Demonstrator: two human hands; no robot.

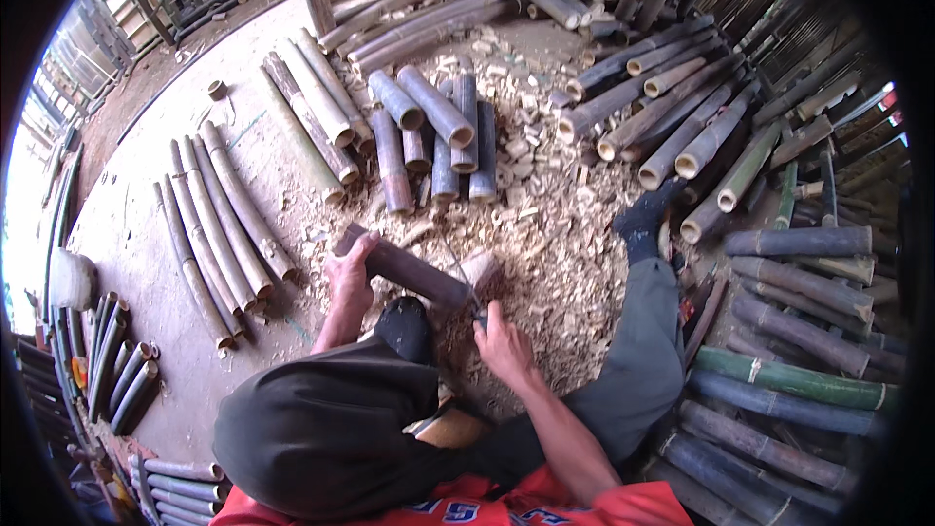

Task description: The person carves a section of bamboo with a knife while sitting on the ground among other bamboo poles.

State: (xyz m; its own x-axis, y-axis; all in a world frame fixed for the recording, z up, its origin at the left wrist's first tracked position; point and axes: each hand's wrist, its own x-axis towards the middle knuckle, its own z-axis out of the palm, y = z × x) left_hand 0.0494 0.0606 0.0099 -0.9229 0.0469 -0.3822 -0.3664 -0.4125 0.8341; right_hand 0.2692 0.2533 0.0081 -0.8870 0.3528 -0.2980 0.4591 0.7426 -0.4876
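Bamboo section (404,268) lies slanted across the chip-strewn floor (545,234); left hand (349,278) wraps its upper end, right hand (502,339) fisted around a blade handle (477,314) beside the lower end.

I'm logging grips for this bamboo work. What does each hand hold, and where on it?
The left hand grips the dark bamboo section near its far left end. The right hand holds a tool; which part cannot be told.

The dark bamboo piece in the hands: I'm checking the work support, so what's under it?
A pale block under the bamboo piece and wood chips; the floor beneath is covered.
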